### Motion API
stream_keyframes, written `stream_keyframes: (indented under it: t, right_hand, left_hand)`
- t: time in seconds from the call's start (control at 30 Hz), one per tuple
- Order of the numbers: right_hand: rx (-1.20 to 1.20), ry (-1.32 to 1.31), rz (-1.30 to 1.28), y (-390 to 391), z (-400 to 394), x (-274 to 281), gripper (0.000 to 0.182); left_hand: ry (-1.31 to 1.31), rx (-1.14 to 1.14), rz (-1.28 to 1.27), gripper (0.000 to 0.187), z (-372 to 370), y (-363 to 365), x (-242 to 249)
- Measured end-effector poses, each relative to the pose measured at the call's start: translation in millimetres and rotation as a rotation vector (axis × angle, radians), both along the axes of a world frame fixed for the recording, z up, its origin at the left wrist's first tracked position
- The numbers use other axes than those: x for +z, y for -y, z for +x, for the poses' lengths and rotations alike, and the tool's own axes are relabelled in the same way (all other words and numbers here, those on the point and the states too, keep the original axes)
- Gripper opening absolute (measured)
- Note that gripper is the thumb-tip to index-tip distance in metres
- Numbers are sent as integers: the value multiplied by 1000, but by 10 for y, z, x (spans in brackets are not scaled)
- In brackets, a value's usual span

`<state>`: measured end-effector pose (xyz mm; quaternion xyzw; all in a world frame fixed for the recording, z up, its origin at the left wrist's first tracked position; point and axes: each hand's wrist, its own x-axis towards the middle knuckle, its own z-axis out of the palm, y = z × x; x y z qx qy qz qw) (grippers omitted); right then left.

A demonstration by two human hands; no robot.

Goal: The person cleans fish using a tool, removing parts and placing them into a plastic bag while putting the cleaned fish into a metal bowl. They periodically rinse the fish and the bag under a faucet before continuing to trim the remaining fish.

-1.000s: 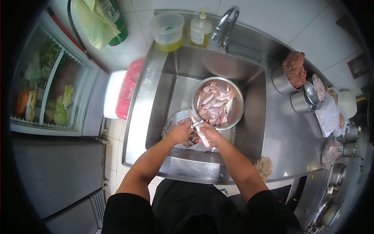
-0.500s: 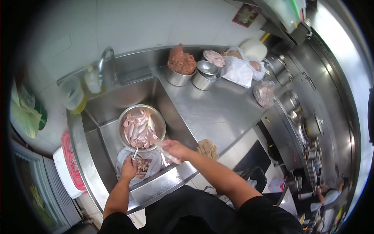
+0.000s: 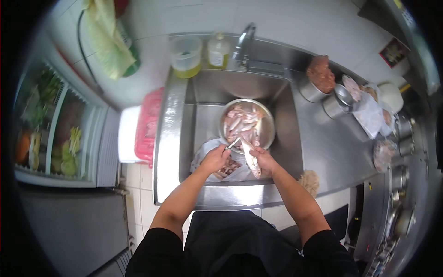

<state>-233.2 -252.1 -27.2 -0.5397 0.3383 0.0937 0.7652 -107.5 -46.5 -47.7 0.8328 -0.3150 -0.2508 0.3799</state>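
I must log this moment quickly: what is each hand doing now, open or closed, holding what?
Left hand: closed on a small metal tool.
Right hand: closed, holding a fish over the sink.

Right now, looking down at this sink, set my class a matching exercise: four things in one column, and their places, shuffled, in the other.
Things:
1. steel bowl of fish
2. single fish
3. plastic bag of scraps
4. clear tub of yellow liquid

Places:
A. behind the sink, left of the tap
B. in the right hand
C. in the sink basin, beyond the hands
D. under the left hand

Pairs: 1-C, 2-B, 3-D, 4-A
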Motion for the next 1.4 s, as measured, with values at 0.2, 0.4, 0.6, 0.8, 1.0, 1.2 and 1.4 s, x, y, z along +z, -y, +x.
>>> stream_keyframes:
  t: [0.2, 0.4, 0.6, 0.8, 1.0, 1.2, 1.4]
  right_hand:
    - [172, 132, -45, -417, 376, -237, 37]
    - [155, 84, 43, -471, 413, -203, 40]
    - [151, 22, 41, -369, 449, -278, 43]
    - [140, -21, 103, -241, 364, -296, 44]
    - [123, -30, 84, -225, 366, -356, 44]
    - [103, 15, -7, -140, 404, -603, 45]
    - [122, -8, 57, -97, 427, -597, 42]
  left_hand:
    - [105, 66, 185, 36, -10, -168, 358]
    - [19, 156, 226, 34, 19, -209, 368]
    - [49, 150, 227, 33, 70, -154, 145]
    - [-15, 70, 217, 33, 130, -223, 88]
    - [89, -73, 246, 34, 16, -181, 62]
    - [17, -161, 307, 30, -9, -218, -48]
    - [13, 61, 358, 30, 168, -66, 253]
